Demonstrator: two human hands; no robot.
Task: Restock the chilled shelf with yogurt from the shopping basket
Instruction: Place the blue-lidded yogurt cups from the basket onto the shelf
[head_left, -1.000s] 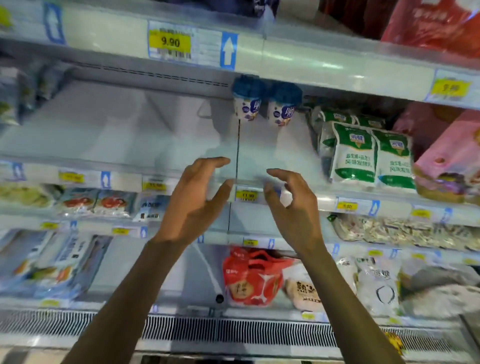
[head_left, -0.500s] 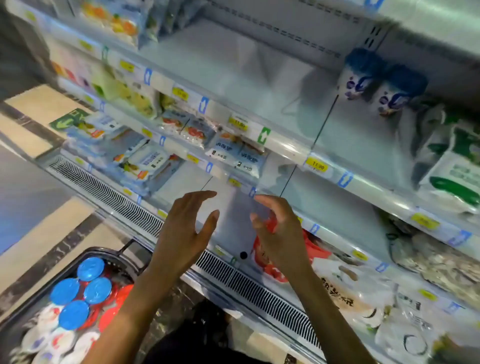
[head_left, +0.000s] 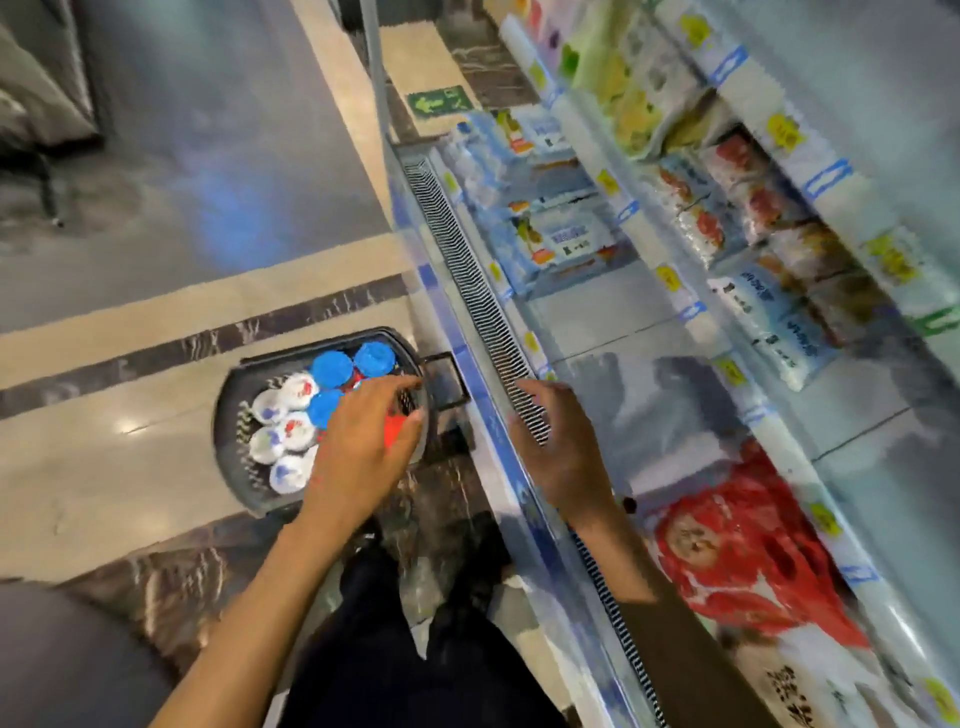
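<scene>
Most stock unshelved: I judge the task far from done. The black plastic shopping basket (head_left: 228, 415) holds a crowded layer of cups, and I see no yogurt on any shelf level in view.
Task item: small round yogurt cups (head_left: 331, 369). At least three at the far side have bright blue lids; the rest show white tops with red or blue print. They sit packed against each other. Blur hides finer detail.
Location: the cups are inside the basket, which stands on the pale tiled floor (head_left: 104, 467), just left of the chiller's foot.
Left hand: the left hand (head_left: 363, 447) is over the basket's right half, fingers spread wide and holding nothing. I cannot tell whether it touches a cup.
Right hand: the right hand (head_left: 561, 447) hangs over the black slatted grille (head_left: 467, 270), fingers loosely bent and empty.
Chilled shelf: the white chilled shelf (head_left: 613, 312) on the right has a bare stretch between blue-and-white packets (head_left: 561, 244) farther off and a red bag (head_left: 753, 545) nearer.
Step in hand: I judge this a reach for the next cups.
Outstanding: lift the cups, carry them right and set them upright.
</scene>
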